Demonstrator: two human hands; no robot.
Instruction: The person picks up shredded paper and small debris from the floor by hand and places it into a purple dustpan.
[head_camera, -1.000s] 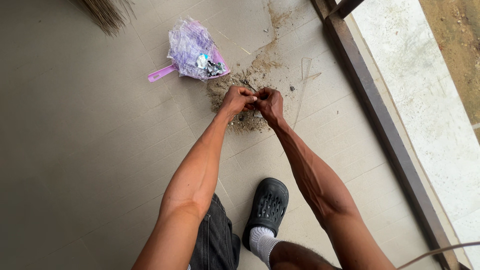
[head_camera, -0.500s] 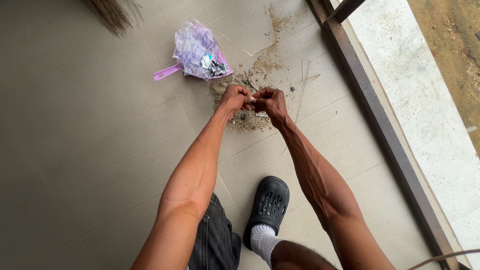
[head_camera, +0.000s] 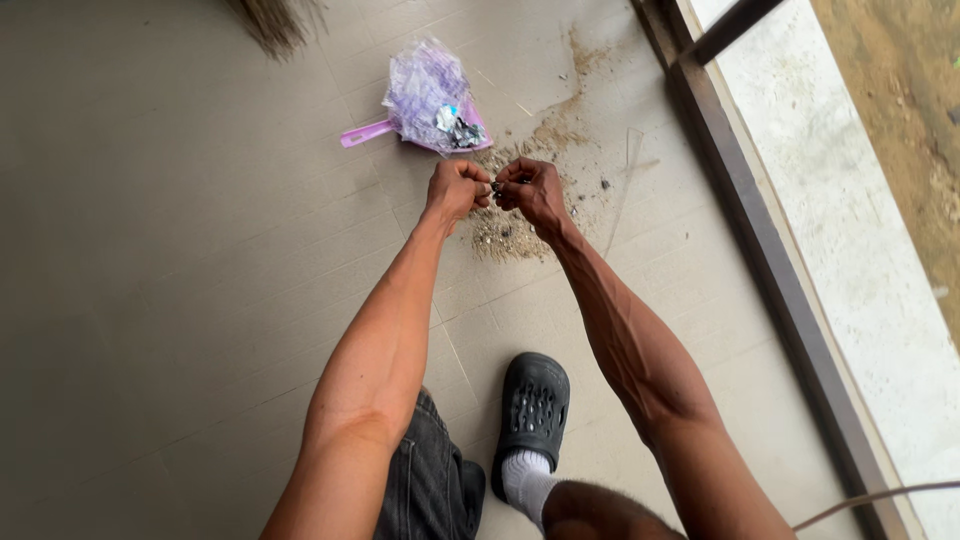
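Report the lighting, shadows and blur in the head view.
Head view: soft daylight, brightest on the pale ledge at right; no hard shadows on the tiled floor; both hands, left hand and right hand, reasonably sharp; what they pinch is too small to identify.

Both arms are bare from above the elbow down to the left hand (head_camera: 457, 190) and the right hand (head_camera: 535, 190), with no sleeves, gloves, watch or rings in view; the forearms are lean, with raised veins and tendons along the right one. The person wears dark grey denim trousers with a stitched seam and pocket edge (head_camera: 430, 480). On one foot sits a black moulded rubber clog with rows of small vent holes (head_camera: 532, 410), worn over a white ribbed sock (head_camera: 522, 478).
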